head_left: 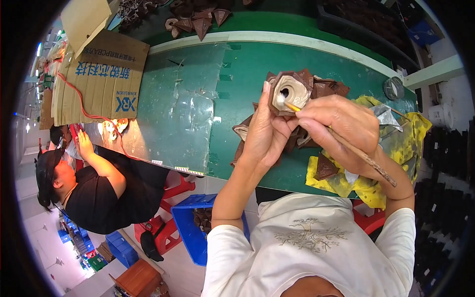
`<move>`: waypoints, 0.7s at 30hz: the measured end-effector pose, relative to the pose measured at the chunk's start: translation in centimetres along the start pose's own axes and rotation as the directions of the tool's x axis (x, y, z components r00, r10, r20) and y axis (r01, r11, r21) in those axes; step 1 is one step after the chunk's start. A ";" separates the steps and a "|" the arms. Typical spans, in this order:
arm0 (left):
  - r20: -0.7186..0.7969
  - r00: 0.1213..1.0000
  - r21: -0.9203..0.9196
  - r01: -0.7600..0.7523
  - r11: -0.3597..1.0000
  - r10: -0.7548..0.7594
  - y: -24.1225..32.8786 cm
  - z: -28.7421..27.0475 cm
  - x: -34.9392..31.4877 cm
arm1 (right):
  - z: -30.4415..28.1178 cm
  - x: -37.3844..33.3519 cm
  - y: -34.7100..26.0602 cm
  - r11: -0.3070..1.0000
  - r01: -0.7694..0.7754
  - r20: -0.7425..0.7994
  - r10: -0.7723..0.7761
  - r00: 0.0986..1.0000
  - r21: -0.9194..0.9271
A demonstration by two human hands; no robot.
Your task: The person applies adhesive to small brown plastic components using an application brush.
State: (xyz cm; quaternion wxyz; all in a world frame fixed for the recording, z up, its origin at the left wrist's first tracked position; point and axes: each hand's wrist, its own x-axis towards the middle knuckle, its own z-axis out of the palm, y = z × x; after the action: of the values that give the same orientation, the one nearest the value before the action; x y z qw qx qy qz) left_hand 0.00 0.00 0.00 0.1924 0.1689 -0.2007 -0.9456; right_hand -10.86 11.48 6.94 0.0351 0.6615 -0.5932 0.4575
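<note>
My left hand [264, 133] grips a brown angular, faceted piece [298, 90] from its left side and below. The piece's cream, ringed hollow with a dark hole faces up. My right hand [346, 121] is closed round a thin brush [368, 159] with a rough wooden handle and a yellow section near its tip. The brush's pale tip touches the cream inside, beside the hole. More brown pieces [339, 88] lie on the green table behind and under my hands, partly hidden. A small brown triangular piece [326, 167] rests on a stained yellow cloth [419, 136].
A clear round container [394, 88] stands at the far right. Beyond the table's pale rail lie more brown pieces [202, 24] and a black crate [366, 29]. At left are a cardboard box [101, 64], a red cable [89, 115] and a seated person [101, 190]. A blue bin [185, 232] stands below.
</note>
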 end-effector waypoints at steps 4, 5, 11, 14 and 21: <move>0.006 1.000 -0.012 -0.009 1.000 0.010 -0.4 0.2 0.0 | 0.0 0.1 0.1 0.997 0.074 -0.012 -0.075 0.997 -0.016; -0.025 1.000 -0.019 -0.008 1.000 0.007 -0.5 0.4 0.0 | -0.1 -0.1 0.0 0.998 0.069 0.018 -0.069 0.997 -0.011; 0.002 0.999 0.051 -0.042 0.998 0.042 0.0 0.2 0.0 | -0.9 -0.4 0.3 0.996 0.058 0.017 -0.057 0.998 -0.074; 0.012 0.999 0.102 -0.045 0.994 0.044 0.1 0.8 0.1 | -0.8 -0.4 0.6 0.998 0.030 0.022 -0.029 0.999 -0.054; -0.012 0.997 0.192 -0.077 0.978 0.081 5.0 0.3 8.0 | -3.2 -0.5 1.6 0.996 -0.073 0.009 0.074 0.997 -0.051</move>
State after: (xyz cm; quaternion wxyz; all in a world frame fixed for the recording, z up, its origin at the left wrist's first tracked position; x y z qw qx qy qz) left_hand -5.61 -7.56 0.51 0.2147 0.1880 -0.2953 -0.9118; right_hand -13.90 13.25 7.64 0.0316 0.6407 -0.6288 0.4395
